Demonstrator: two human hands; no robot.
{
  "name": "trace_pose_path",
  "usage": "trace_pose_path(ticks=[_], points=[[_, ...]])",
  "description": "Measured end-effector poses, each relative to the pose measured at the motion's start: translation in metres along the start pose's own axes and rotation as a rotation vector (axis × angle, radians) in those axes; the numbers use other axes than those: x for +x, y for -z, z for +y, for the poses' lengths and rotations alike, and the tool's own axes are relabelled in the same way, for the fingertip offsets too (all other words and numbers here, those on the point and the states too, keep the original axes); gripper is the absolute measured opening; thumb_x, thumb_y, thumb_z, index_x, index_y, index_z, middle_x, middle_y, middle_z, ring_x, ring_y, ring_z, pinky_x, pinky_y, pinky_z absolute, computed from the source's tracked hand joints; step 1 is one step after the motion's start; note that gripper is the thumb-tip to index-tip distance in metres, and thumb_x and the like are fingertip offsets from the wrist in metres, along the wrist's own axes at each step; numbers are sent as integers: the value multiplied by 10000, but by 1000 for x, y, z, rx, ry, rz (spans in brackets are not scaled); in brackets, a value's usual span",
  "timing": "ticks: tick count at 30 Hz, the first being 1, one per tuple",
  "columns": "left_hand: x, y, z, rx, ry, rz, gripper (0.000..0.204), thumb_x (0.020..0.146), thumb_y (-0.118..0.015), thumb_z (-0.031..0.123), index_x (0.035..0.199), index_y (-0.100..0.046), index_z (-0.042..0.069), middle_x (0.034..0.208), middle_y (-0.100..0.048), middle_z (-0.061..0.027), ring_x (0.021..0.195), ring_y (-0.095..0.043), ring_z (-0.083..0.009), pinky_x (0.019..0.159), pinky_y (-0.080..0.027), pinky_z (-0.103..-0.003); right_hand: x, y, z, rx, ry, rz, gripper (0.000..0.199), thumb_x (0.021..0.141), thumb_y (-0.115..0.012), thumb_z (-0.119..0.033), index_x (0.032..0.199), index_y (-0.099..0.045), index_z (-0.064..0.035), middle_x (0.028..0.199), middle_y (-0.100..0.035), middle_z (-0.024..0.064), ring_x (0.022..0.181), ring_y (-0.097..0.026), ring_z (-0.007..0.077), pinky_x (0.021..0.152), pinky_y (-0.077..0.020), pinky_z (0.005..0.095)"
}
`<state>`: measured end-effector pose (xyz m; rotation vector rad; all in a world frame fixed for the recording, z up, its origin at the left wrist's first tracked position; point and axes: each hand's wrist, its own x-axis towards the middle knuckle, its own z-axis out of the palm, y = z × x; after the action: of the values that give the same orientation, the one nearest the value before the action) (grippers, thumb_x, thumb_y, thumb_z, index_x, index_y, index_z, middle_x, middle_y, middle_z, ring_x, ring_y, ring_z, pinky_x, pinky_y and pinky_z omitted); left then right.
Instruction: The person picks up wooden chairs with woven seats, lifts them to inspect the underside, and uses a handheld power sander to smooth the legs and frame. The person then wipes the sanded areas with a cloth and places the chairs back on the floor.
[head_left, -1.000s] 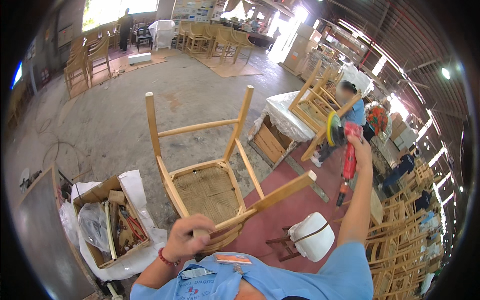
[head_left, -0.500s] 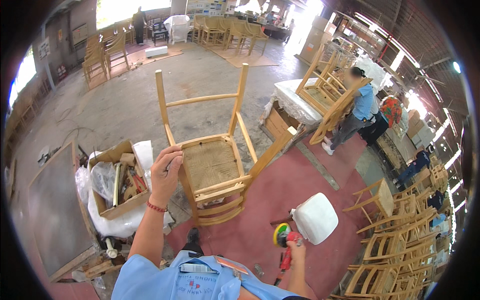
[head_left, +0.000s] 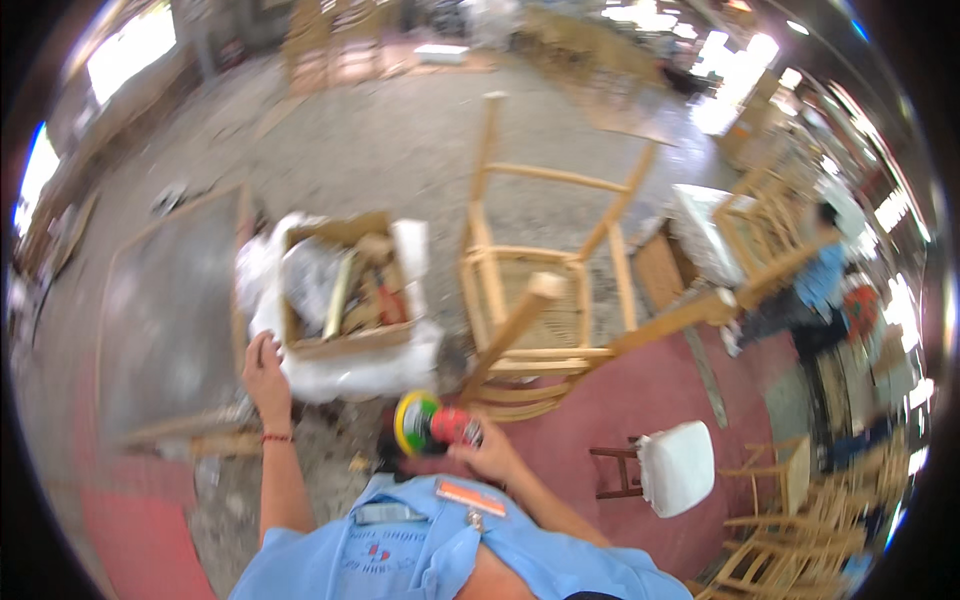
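Observation:
A handheld disc sander [head_left: 455, 427], red-bodied with a yellow and green round pad, is gripped in my right hand [head_left: 488, 452] in front of my chest. The pad points left and touches nothing that I can make out. My left hand [head_left: 267, 378] hovers at the near left side of a cardboard box [head_left: 350, 349], fingers curled together; a small pale bit shows at the fingertips, too blurred to name. Just beyond the sander is an upturned wooden chair frame [head_left: 545, 358] with a woven seat [head_left: 550, 315], its legs pointing up and outward.
Tools and plastic fill the box, which rests on a white-wrapped support [head_left: 385, 378]. A framed grey panel [head_left: 170, 320] lies at the left. At the right are a white-covered stool [head_left: 678, 468], stacked wooden chairs [head_left: 790, 545] and a co-worker [head_left: 815, 280] beside a wrapped table [head_left: 705, 230].
My view has swung left. My left hand has come off the chair frame and moved beside the box. The sander in my right hand has risen and moved left, closer to the chair.

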<state>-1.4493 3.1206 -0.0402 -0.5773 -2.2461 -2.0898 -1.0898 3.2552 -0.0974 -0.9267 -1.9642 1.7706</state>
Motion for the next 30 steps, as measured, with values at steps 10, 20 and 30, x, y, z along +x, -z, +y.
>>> trace_pose_path(ticks=[10,20,30], points=[[3,147,-100,163,411,64,217,997,-554,143,1106,-656,-14,956,-669,-69,852,-625,-130,776,-501,-273,301,-112,-144,363,58,-37,496,844,-767,-241,1242,-577,-13,883,-665,77,644,-649,156,534,-540,302],[-46,180,-137,370,664,-31,236,954,-599,166,1074,-660,-28,987,-682,-124,876,-646,-196,799,-510,-316,474,-109,-52,886,-191,73,495,976,-552,-512,1075,-631,-34,829,-689,111,650,-664,221,578,-564,348],[-57,162,-161,499,637,-16,330,937,-643,262,1099,-623,-25,1024,-674,-168,944,-648,-265,839,-506,-363,520,-88,6,760,-445,-31,568,1004,-412,-592,1144,-598,-74,921,-677,125,757,-654,304,677,-567,433]])
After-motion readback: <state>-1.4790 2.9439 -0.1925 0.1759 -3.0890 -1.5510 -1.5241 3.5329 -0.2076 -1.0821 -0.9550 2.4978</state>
